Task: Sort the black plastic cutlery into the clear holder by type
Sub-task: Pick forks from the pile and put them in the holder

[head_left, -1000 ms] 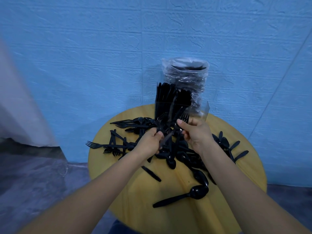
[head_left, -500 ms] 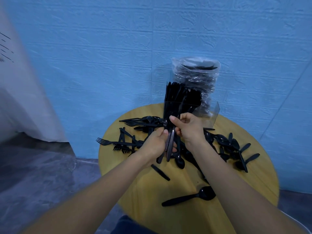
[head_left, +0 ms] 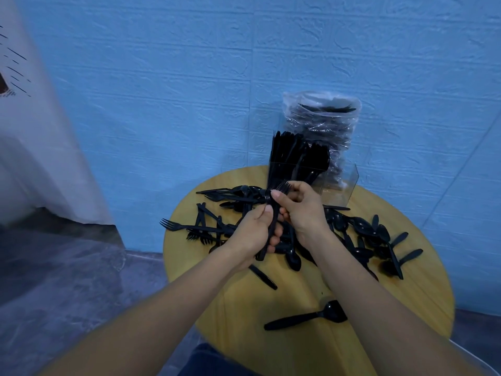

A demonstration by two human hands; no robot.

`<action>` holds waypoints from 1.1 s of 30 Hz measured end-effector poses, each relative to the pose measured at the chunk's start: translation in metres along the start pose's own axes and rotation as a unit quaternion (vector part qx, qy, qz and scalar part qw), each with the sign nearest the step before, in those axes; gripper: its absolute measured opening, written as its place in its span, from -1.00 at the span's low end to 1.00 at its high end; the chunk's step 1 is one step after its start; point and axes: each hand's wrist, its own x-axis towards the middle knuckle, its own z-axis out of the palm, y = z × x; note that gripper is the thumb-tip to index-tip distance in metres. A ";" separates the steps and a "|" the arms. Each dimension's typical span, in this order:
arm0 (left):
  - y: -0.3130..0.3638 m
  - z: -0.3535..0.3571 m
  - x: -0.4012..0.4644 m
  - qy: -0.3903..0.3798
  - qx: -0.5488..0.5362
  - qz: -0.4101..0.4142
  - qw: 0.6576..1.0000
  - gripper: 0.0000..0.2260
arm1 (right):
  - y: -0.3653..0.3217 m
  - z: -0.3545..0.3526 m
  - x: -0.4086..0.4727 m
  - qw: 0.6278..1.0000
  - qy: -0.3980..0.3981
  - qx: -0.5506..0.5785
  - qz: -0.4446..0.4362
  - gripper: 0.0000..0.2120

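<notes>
Both hands are meeting over the round wooden table (head_left: 235, 308). Left hand (head_left: 250, 237) is gripping the handles of a bundle of forks (head_left: 273, 213), fingers curled round it. Right hand (head_left: 301, 207) is pinching the same bundle near the tines, thumb on top. Clear holder (head_left: 340, 177) is standing just beyond the hands, black cutlery upright in its left part. Loose spoons (head_left: 360, 226) are lying right of the right hand, loose forks (head_left: 187, 226) left of the left hand. One spoon (head_left: 306, 317) is lying nearer the person, under the right forearm.
</notes>
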 end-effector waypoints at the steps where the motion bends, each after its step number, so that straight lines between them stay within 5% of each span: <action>1: -0.001 -0.001 0.000 -0.007 -0.018 -0.005 1.000 -0.68 | 0.000 0.000 0.000 1.000 -0.019 0.002 -0.003 -0.87; 7: -0.009 -0.018 -0.008 -0.021 -0.005 -0.017 1.000 -0.71 | 0.006 0.011 0.000 0.995 -0.091 -0.045 -0.026 -0.92; 12: -0.026 -0.058 -0.014 0.160 0.051 0.034 0.985 -0.74 | 0.025 0.043 -0.002 0.974 -0.111 -0.183 -0.071 -0.86; 18: -0.053 -0.121 -0.017 0.344 0.066 0.071 0.934 -0.72 | 0.050 0.103 -0.005 0.888 -0.199 -0.386 -0.151 -0.69; 26: -0.068 -0.153 -0.012 0.379 0.070 0.056 0.921 -0.71 | 0.073 0.137 0.006 0.791 -0.301 -0.506 -0.166 -0.59; 33: -0.072 -0.149 0.001 0.362 0.090 0.040 0.927 -0.72 | 0.076 0.103 0.009 0.804 -0.252 -0.501 -0.197 -0.71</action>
